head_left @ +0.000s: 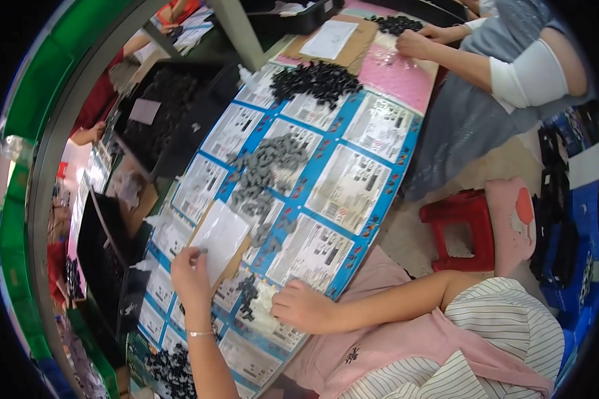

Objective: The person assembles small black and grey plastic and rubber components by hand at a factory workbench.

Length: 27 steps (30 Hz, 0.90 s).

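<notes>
My left hand (192,267), with a bracelet at the wrist, is closed in a pinch at the edge of a white paper sheet (221,234). A small grey piece (203,251) shows at its fingertips. My right hand (302,307) rests low over the table with its fingers curled; what they hold, if anything, is hidden. Beside it lie pale, whitish small parts (265,307) and a little heap of dark grey pieces (247,296). Farther up spreads a pile of curved grey pieces (266,166). The paper lies on a piece of brown cardboard (229,271).
Printed blue and white sheets (348,183) cover the table. Beyond the grey pile lies a heap of black parts (316,83). Black bins (156,126) stand along the left, with white-tipped bottles (143,265) nearby. A co-worker's hands (416,43) handle black parts. A red stool (458,229) stands at right.
</notes>
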Available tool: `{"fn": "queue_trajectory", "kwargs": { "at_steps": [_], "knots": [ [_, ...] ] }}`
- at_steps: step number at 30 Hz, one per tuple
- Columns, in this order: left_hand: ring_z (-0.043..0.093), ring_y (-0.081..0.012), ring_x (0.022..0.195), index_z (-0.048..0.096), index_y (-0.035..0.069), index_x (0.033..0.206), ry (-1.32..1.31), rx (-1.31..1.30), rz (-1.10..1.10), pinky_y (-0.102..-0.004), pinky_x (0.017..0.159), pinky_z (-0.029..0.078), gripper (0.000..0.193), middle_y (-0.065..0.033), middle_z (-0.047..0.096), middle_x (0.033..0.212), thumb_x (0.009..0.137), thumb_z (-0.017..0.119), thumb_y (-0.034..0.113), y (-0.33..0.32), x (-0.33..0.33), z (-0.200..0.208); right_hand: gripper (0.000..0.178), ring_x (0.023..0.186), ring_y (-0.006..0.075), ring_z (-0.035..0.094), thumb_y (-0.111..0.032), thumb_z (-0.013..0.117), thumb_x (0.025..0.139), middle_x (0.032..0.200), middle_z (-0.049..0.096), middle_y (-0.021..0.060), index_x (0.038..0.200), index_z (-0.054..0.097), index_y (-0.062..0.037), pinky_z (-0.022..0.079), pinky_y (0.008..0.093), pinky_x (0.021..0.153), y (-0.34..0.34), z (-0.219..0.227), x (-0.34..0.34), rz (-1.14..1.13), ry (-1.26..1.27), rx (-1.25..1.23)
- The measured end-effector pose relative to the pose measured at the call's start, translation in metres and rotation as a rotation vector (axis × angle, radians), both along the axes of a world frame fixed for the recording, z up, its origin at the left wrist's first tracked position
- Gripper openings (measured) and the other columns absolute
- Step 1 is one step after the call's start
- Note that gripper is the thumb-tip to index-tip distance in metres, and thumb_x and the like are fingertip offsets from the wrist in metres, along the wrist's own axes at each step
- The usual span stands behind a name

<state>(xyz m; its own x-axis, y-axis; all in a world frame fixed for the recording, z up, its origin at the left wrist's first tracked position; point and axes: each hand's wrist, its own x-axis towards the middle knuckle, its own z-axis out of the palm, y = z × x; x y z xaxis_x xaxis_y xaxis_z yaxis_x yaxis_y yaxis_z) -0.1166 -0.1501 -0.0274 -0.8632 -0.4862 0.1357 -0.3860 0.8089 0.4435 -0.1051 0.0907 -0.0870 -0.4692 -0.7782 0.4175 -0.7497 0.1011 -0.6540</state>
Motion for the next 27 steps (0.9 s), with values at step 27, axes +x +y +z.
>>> {"fn": "queue_trajectory", "kwargs": {
  "at_steps": [27],
  "knots": [
    [0.055,-0.0085,0.079,0.057,0.001,0.099,0.369,1.015,0.333,-0.0219,0.073,0.044,0.013,-0.0038,0.063,0.090,0.091,0.063,0.009,0.133,0.119,0.012,0.016,0.076,0.0311,0.056,-0.003,0.068,0.075,0.082,0.059,0.0092,0.089,0.060,-0.0062,0.042,0.0415,0.068,0.010,0.020,-0.001,-0.036,-0.328,-0.201]
  ]
}}
